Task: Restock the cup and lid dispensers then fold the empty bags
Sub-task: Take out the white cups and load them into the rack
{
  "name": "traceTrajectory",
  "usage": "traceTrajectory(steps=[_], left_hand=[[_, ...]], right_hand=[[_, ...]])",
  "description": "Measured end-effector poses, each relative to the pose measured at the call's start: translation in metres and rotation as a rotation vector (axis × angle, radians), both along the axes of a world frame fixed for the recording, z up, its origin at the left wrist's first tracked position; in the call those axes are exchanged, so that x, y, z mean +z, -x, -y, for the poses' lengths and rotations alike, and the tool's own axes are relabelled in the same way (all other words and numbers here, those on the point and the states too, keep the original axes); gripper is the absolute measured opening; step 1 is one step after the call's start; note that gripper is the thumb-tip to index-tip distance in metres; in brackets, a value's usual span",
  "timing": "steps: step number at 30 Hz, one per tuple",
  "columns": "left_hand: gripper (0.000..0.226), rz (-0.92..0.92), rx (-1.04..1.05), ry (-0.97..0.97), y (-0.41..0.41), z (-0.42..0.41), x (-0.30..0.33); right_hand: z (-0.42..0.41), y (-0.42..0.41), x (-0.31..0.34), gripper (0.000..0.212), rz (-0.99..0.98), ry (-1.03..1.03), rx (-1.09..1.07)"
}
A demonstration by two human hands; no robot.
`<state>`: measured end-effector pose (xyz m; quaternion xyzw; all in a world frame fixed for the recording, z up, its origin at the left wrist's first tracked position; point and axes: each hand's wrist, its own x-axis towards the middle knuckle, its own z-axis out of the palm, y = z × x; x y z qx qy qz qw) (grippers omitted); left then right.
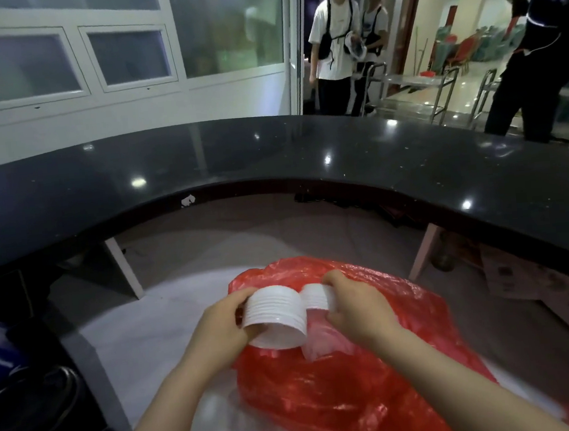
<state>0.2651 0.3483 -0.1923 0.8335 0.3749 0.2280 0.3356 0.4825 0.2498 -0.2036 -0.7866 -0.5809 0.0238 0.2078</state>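
Note:
A red plastic bag (352,381) lies crumpled on the pale lower surface in front of me. Just above it my left hand (218,334) grips a stack of white lids (278,314), held on its side with the ribbed rims showing. My right hand (356,308) holds a second, smaller stack of white lids (314,297) touching the first stack's right end. A clear inner wrapper (321,342) shows under the stacks inside the bag's mouth. No dispenser is in view.
A curved black counter (271,158) arcs around in front, with its underside open. A cardboard box (537,289) sits low on the right. Dark equipment (26,385) stands at lower left. Three people (333,39) stand beyond the counter near metal carts.

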Motion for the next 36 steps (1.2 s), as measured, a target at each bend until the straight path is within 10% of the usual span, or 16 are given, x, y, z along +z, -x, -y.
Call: traceTrajectory(steps=[13, 22, 25, 31, 36], left_hand=[[0.077, 0.294, -0.081, 0.232, -0.027, 0.022, 0.008], [0.075, 0.186, -0.198, 0.248, -0.023, 0.025, 0.010], [0.067, 0.254, -0.109, 0.229, -0.020, 0.026, 0.010], [0.066, 0.325, 0.147, 0.173, 0.005, 0.025, 0.006], [0.069, 0.298, 0.217, 0.183, 0.015, 0.037, -0.002]], right_hand=[[0.025, 0.012, 0.028, 0.023, -0.920, -0.266, 0.111], [0.030, 0.014, 0.031, 0.034, -1.105, -0.147, 0.291], [0.031, 0.008, 0.026, 0.024, -0.859, -0.176, 0.192], [0.044, -0.027, -0.010, 0.016, 0.528, -0.109, 0.397], [0.044, -0.025, -0.039, 0.014, 0.626, 0.130, 0.560]])
